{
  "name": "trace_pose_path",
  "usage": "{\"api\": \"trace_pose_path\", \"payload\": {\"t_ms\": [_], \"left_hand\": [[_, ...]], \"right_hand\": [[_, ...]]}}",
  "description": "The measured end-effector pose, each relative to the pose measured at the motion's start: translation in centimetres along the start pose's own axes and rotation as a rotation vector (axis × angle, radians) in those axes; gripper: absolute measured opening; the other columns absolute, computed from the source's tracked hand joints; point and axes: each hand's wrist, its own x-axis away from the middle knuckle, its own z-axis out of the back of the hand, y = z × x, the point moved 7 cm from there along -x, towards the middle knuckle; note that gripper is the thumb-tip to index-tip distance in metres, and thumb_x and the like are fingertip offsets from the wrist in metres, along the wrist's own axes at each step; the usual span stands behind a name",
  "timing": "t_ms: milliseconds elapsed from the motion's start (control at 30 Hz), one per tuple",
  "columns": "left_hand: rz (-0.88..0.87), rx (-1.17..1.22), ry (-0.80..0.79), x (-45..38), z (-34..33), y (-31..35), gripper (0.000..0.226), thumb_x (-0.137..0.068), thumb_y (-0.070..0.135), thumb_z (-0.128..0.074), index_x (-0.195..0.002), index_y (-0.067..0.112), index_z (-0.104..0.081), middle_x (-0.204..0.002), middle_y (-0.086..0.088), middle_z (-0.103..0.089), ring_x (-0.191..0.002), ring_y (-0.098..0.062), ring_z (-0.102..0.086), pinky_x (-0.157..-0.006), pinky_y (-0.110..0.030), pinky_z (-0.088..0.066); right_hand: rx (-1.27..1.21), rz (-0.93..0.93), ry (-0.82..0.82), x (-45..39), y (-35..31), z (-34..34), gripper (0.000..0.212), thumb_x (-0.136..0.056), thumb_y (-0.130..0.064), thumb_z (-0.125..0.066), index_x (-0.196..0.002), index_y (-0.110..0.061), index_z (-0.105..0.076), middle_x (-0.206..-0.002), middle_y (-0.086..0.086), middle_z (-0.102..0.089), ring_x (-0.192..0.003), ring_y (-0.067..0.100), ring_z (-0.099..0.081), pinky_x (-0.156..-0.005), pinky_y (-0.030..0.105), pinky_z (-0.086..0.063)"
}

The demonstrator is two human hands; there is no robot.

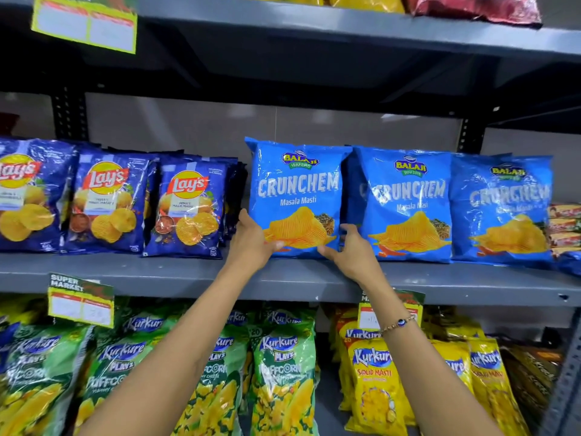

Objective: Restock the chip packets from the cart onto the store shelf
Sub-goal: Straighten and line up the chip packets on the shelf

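Middle shelf [188, 275], grey metal, is carrying two brands. A light blue packet [297, 196] is standing upright at the centre of view, reading "BALAJI WAFERS", "CRUNCHEM", "Masala Masti", with ridged chips pictured below the words. Two more packets of the same kind [405, 202] [503, 209] are standing at 3 o'clock from it, edges overlapping, the same words showing on both, the farthest one blurred.

At 9 o'clock from the held packet, three rows of dark blue Lay's packets [188, 209] are standing upright; the nearest one is showing "INDIA'S MAGIC MASALA" in small print.

Lower shelf, 7 o'clock: green Kurkure packets [283, 372] reading "PLAYZ" and "PUFFCORN". At 5 o'clock: yellow Kurkure packets [374, 382] reading "SOLID MASTI". A price tag [80, 302] is hanging off the middle shelf edge at 8 o'clock, headed "SUPER MARKET"; its price fields are too blurred to read. A similar tag [85, 23] is hanging at 11 o'clock from the top shelf.

Both arms are reaching up from the bottom of view. The left hand [251, 243] is gripping the packet's lower left corner, thumb lying across the front, fingers wrapping behind the edge. The right hand [352, 250] is gripping the lower right corner, thumb on the front, fingers slipping between this packet and its neighbour. A beaded bracelet [397, 324] is sitting on the right wrist. The packet's base is resting on the shelf.
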Motion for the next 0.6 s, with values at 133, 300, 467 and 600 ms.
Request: {"api": "trace_pose_path", "payload": {"t_ms": [133,300,467,600], "left_hand": [[-0.069,0.005,0.024,-0.2,0.2,0.2,0.086,-0.078,0.021,-0.073,-0.141,0.005,-0.017,-0.140,-0.016,-0.043,-0.126,-0.035,-0.045,-0.098,-0.044,-0.041],[-0.114,-0.010,0.023,-0.1,0.1,0.0,0.083,-0.078,0.025,-0.073,-0.139,0.005,-0.020,-0.138,-0.015,-0.043,-0.122,-0.035,-0.048,-0.094,-0.045,-0.044],[-0.114,-0.025,0.025,0.5,0.8,-0.6,0.094,-0.081,0.028,-0.071,-0.147,0.004,-0.009,-0.150,-0.016,-0.033,-0.134,-0.033,-0.038,-0.103,-0.043,-0.037],[-0.179,-0.015,0.170,1.5,4.8,-2.0,0.073,-0.081,0.026,-0.071,-0.140,0.006,-0.033,-0.136,-0.013,-0.050,-0.121,-0.029,-0.052,-0.100,-0.043,-0.044]], "right_hand": [[-0.035,-0.010,0.081,0.1,0.6,0.5,0.063,-0.082,-0.026,-0.070,-0.133,-0.007,-0.038,-0.126,0.017,-0.057,-0.110,0.031,-0.056,-0.090,0.042,-0.046],[-0.018,-0.025,0.087,0.0,0.7,0.6,0.064,-0.081,-0.026,-0.070,-0.133,-0.007,-0.038,-0.129,0.016,-0.055,-0.113,0.030,-0.055,-0.090,0.040,-0.046],[0.030,0.038,0.218,1.0,-1.1,0.9,0.060,-0.082,-0.024,-0.070,-0.130,-0.006,-0.038,-0.127,0.014,-0.052,-0.114,0.030,-0.053,-0.090,0.040,-0.045],[-0.068,0.208,0.281,2.2,-5.9,-0.7,0.030,-0.082,-0.017,-0.065,-0.110,-0.010,-0.055,-0.101,0.007,-0.061,-0.087,0.021,-0.060,-0.082,0.036,-0.050]]}}
